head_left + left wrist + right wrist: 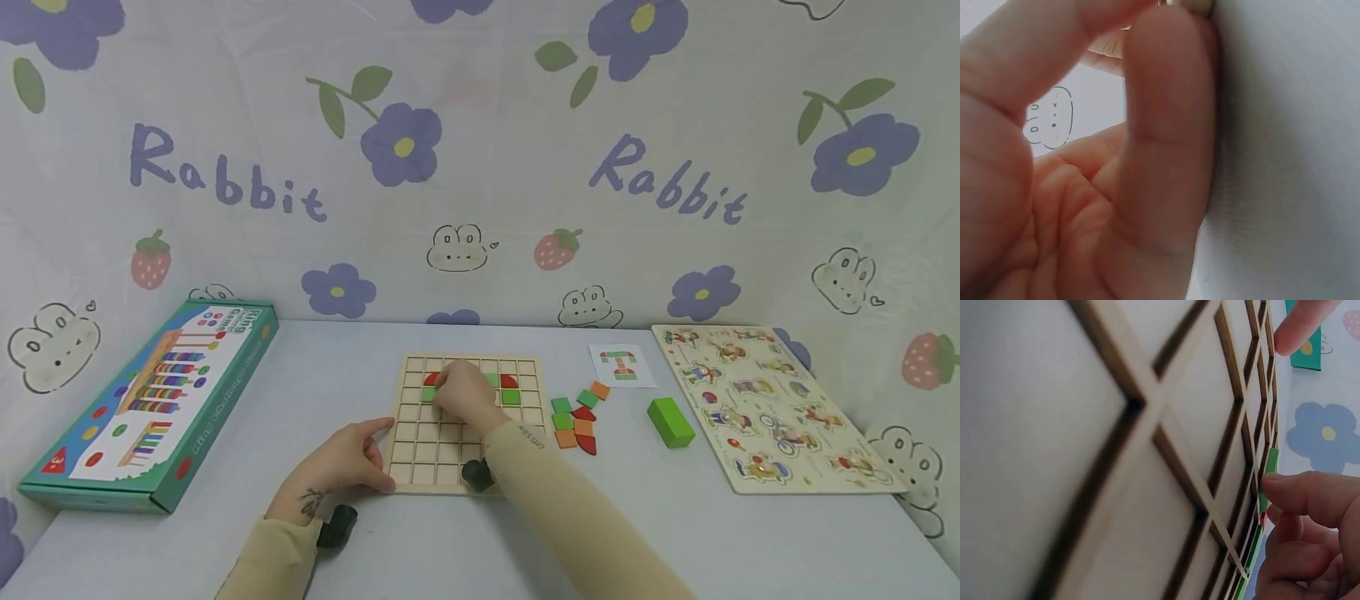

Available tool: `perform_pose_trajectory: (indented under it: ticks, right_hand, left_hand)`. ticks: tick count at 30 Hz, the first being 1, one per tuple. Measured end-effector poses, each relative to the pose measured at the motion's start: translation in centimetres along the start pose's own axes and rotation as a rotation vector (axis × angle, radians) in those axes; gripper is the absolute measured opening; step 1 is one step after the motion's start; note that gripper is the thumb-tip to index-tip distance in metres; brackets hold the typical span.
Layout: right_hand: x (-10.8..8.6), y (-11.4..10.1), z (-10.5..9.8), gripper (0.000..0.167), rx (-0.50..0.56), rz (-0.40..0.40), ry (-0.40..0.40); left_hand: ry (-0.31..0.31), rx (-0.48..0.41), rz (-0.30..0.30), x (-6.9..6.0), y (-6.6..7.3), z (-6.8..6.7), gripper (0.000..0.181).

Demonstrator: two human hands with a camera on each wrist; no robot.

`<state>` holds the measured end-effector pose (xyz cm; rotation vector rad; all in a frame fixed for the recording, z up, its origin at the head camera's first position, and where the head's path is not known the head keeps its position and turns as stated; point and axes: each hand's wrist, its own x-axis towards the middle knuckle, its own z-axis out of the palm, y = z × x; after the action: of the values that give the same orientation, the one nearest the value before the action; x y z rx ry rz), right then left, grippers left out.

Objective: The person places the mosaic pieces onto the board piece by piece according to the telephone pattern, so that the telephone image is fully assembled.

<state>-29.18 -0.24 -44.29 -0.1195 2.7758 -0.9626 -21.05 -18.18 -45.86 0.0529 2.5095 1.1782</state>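
Observation:
A wooden grid board (425, 454) lies flat in the middle of the table. My right hand (467, 393) is over its upper left cells, fingers curled. In the right wrist view its thumb and fingers pinch a green square tile (1271, 464) at the board's surface. Near this hand a red quarter-round tile (431, 380) lies on the board. To the right are another red quarter-round tile (509, 382) and a green square tile (511, 397); further tiles are partly hidden. My left hand (339, 460) touches the board's left edge with index fingertip and thumb.
Loose red, green and orange tiles (582, 427) lie right of the board. Behind them is a pattern card (603, 372); a green block (670, 423) stands nearby. A picture puzzle board (738, 450) lies far right, a boxed ring game (161, 375) far left.

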Motion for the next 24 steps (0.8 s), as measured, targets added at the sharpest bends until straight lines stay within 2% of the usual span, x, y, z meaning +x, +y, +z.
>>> perform_pose_trajectory:
  ticks: [5,8,11,14,18,24]
  right_hand:
    - [0.1,0.1,0.3,0.009,-0.004,0.002,0.026]
    - [0.1,0.2,0.2,0.006,0.03,-0.001,0.026]
    - [0.0,0.3,-0.5,0.01,0.134,-0.016,0.03]
    - [-0.3,0.9,-1.6,0.021,0.29,-0.041,0.034]
    - [-0.8,2.5,-3.3,0.033,0.451,-0.039,0.028]
    - [-2.3,6.3,-6.2,0.038,0.545,-0.005,0.074]
  left_hand:
    - [0.0,-0.004,-0.007,0.1,-0.1,0.0,0.091]
    - [-0.001,-0.008,-0.008,0.1,-0.2,0.1,0.091]
    - [0.0,-0.006,-0.006,0.1,-0.2,0.1,0.091]
    - [0.001,-0.006,-0.008,0.0,-0.1,0.1,0.092]
    - [0.002,-0.007,-0.01,0.0,-0.1,0.2,0.093]
    - [0.005,0.0,-0.011,-0.2,0.0,0.2,0.093]
